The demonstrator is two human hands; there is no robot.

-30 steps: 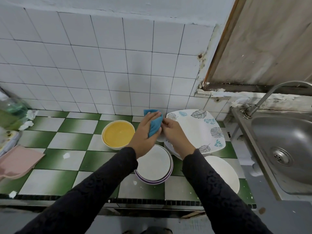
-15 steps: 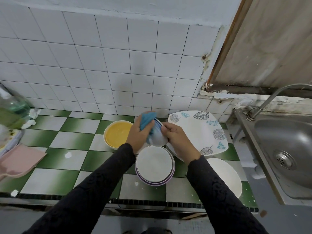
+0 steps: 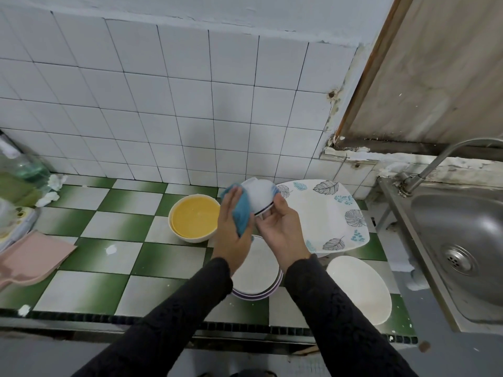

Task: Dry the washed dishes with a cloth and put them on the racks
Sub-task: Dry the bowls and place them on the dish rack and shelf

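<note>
Blue cloth (image 3: 243,211) lies under the left hand (image 3: 231,236), whose fingers are held together and nearly straight, pressing the fabric flat against the side of a white bowl (image 3: 260,194). The thumb of that hand is hidden, so I cannot tell whether it also pinches the cloth. The right hand (image 3: 281,235) grips the bowl from the other side, with its thumb up on the outer wall and its fingers curled under the dark-lined rim. The bowl is held in the air between the two hands, tipped so its base points up and away from the person.

Directly below both hands, on the green-and-white tiled tabletop (image 3: 95,251), sits a stack of plates (image 3: 255,270) with a purple edge, partly covered by the wrists. Just left of the left hand stands a yellow bowl (image 3: 194,217), upright and apart from the stack. To the right of the right hand a leaf-patterned plate (image 3: 326,213) lies tilted, its far edge near the tiled wall. Nearer the person than that plate, and right of the right forearm, lies a plain white plate (image 3: 359,289). Further right is a steel sink (image 3: 457,254) with a tap (image 3: 435,164) curving over it. Well to the left of the left hand lies a pink tray (image 3: 30,257).
</note>
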